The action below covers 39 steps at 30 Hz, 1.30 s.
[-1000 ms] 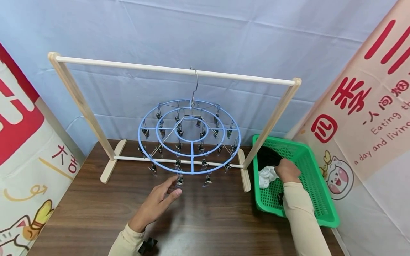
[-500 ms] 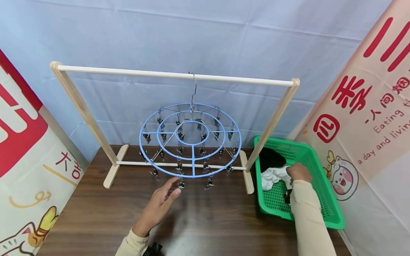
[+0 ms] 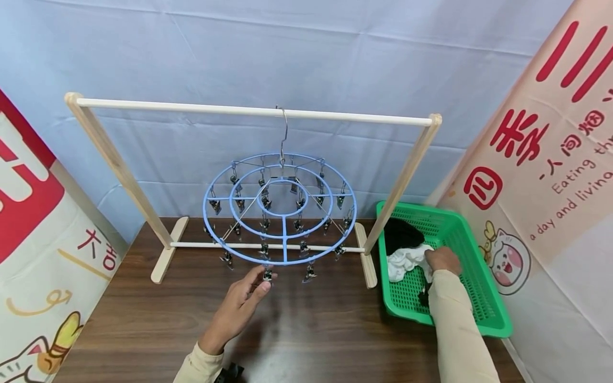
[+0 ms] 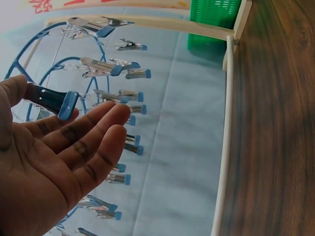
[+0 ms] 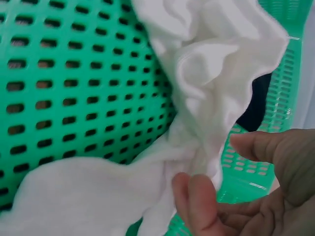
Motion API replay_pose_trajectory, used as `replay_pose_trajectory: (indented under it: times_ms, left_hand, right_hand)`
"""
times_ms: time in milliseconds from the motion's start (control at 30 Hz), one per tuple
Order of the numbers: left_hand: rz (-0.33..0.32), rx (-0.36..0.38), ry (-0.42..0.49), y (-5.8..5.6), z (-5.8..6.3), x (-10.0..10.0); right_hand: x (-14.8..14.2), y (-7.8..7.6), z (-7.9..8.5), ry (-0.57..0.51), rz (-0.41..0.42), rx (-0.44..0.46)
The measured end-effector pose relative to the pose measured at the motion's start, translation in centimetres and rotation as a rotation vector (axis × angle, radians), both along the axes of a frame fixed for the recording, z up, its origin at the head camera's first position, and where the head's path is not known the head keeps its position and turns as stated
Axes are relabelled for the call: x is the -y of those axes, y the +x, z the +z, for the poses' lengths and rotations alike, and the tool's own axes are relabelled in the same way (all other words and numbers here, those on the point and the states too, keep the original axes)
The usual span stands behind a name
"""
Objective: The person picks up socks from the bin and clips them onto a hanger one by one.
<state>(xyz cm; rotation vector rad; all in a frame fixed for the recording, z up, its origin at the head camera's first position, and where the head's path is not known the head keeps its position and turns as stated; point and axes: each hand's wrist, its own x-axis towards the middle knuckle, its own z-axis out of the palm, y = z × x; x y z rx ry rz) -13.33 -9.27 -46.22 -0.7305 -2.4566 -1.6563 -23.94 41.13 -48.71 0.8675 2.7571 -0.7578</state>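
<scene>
My left hand [image 3: 239, 306] is raised at the front of a round blue hanger [image 3: 284, 236]. Thumb and forefinger pinch one of its clips, a metal clip [image 4: 51, 101] with blue ends; the other fingers [image 4: 101, 164] stay extended. Over on the right, my right hand [image 3: 442, 260] is down inside the green basket [image 3: 495, 314]. It grips a crumpled white cloth [image 3: 407, 261], long and narrow, with one rounded end at lower left in the right wrist view. Curled fingertips [image 5: 194, 196] lie against the cloth, and the thumb is at its edge. A black cloth [image 3: 401, 234] lies behind it.
A wooden rack [image 3: 412, 175] carries the hanger by a metal hook [image 3: 284, 133] on its top bar. Several more clips [image 3: 310, 272] dangle from the rings. The brown tabletop [image 3: 306, 330] extends in front, with cloth backdrops behind and at both sides.
My right hand has moved a little to the right in the basket, drawing the white cloth out along with it. My left thumb and forefinger have come in closer around the front clip.
</scene>
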Motion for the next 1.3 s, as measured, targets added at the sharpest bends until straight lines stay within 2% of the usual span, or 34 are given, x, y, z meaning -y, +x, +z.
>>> replay_pose_trajectory:
  times_ms: [167,300,533,700,967,1167,1300]
  left_hand:
    - [0.021,-0.020,0.001,0.0,0.1,-0.1]
    - [0.022,-0.007,0.004,0.0,0.3,-0.2]
    - [0.016,-0.009,0.026,0.1,0.3,-0.4]
    - [0.005,-0.027,0.074,0.0,0.2,-0.5]
    - [0.012,-0.018,0.106,0.0,0.3,-0.4]
    - [0.012,-0.019,0.127,0.1,0.2,-0.4]
    - [0.017,-0.045,0.139,0.3,0.4,-0.6]
  right_hand:
    - [-0.4,-0.1,-0.4,-0.006,-0.042,0.000]
    - [-0.9,-0.1,-0.8,-0.025,-0.060,-0.010]
    - [-1.3,-0.1,-0.4,-0.212,-0.090,-0.102]
    - [-1.1,-0.1,-0.1,-0.248,-0.123,-0.146]
    - [-0.8,-0.1,-0.5,-0.147,-0.112,-0.235]
    - [-0.3,-0.5,-0.7,-0.060,-0.137,-0.399]
    - [0.0,-0.5,-0.2,-0.032,-0.124,-0.498]
